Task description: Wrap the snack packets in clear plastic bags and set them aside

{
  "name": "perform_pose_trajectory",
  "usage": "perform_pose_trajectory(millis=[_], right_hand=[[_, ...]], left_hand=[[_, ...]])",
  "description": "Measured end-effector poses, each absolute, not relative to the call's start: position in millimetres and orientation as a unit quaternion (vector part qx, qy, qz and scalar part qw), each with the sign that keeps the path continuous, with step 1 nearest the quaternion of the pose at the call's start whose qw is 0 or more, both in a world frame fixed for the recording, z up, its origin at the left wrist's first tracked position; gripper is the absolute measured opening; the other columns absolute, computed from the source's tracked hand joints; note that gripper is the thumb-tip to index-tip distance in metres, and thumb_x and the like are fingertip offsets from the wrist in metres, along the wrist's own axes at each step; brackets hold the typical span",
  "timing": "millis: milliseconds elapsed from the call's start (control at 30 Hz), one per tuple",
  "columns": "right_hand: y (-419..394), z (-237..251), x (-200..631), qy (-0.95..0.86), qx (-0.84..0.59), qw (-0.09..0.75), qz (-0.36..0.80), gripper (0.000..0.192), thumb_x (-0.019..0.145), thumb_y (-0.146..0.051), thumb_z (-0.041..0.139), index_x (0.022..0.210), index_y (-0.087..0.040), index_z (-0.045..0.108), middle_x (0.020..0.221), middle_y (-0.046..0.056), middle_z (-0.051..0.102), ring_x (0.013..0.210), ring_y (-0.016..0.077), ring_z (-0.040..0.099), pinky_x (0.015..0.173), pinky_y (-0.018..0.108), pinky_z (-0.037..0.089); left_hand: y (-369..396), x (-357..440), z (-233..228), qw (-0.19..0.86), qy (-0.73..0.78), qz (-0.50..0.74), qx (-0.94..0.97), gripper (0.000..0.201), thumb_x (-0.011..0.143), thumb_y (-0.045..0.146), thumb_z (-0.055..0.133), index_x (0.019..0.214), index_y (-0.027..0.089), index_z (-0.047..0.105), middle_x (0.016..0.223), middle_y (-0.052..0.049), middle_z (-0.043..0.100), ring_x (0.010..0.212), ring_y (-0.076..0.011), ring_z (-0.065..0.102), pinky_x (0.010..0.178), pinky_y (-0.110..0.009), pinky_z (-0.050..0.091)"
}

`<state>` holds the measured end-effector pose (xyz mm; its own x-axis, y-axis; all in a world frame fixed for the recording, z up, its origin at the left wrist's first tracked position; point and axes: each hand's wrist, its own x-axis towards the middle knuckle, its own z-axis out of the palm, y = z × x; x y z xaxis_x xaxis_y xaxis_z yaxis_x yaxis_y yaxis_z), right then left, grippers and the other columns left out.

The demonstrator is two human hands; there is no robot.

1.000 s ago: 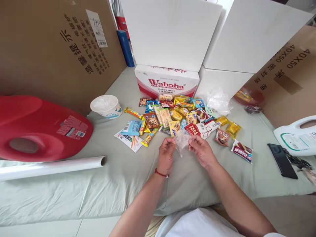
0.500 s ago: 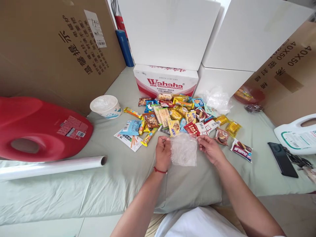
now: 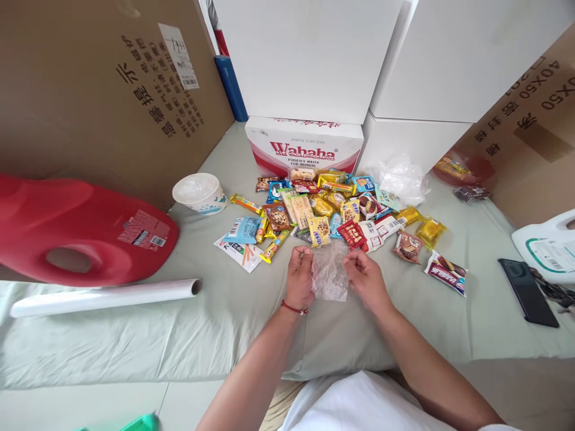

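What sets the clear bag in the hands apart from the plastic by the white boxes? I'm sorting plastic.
The clear bag is held up between the left hand and right hand; the crumpled plastic lies untouched on the sheet. The bag hangs fairly flat; the plastic is bunched into a heap. Both are thin and see-through.

Pale green bedsheet (image 3: 224, 323) under snack packets (image 3: 314, 212), paper bowl (image 3: 200, 193), phone (image 3: 527, 291).
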<state>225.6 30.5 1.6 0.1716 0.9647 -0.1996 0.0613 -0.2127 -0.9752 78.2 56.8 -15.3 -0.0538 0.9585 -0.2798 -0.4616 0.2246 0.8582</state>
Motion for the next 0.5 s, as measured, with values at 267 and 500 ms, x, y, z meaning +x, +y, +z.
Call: perform_pose_trajectory(millis=[267, 500], right_hand=[[33.2, -3.7, 227.8, -0.336, -0.596, 0.466, 0.561, 0.042, 0.070, -0.054, 0.083, 0.096, -0.026, 0.065, 0.082, 0.001, 0.063, 0.068, 0.0179, 0.058, 0.049, 0.028, 0.049], [43.7, -6.3, 229.6, -0.347, -0.566, 0.484, 0.570, 0.037, 0.061, -0.047, 0.088, 0.079, -0.021, 0.069, 0.065, -0.003, 0.057, 0.054, 0.0110, 0.045, 0.047, 0.025, 0.039]], left_hand=[[55.7, 77.1, -5.9, 0.740, 0.375, 0.525, 0.189, 0.047, 0.068, 0.056, 0.086, 0.078, 0.023, 0.053, 0.065, 0.005, 0.048, 0.053, -0.0101, 0.044, 0.050, -0.025, 0.041], [58.2, 73.2, -8.5, 0.774, 0.361, 0.485, 0.188, 0.063, 0.058, 0.040, 0.096, 0.107, 0.019, 0.064, 0.081, 0.001, 0.066, 0.061, -0.0106, 0.060, 0.056, -0.023, 0.048]])
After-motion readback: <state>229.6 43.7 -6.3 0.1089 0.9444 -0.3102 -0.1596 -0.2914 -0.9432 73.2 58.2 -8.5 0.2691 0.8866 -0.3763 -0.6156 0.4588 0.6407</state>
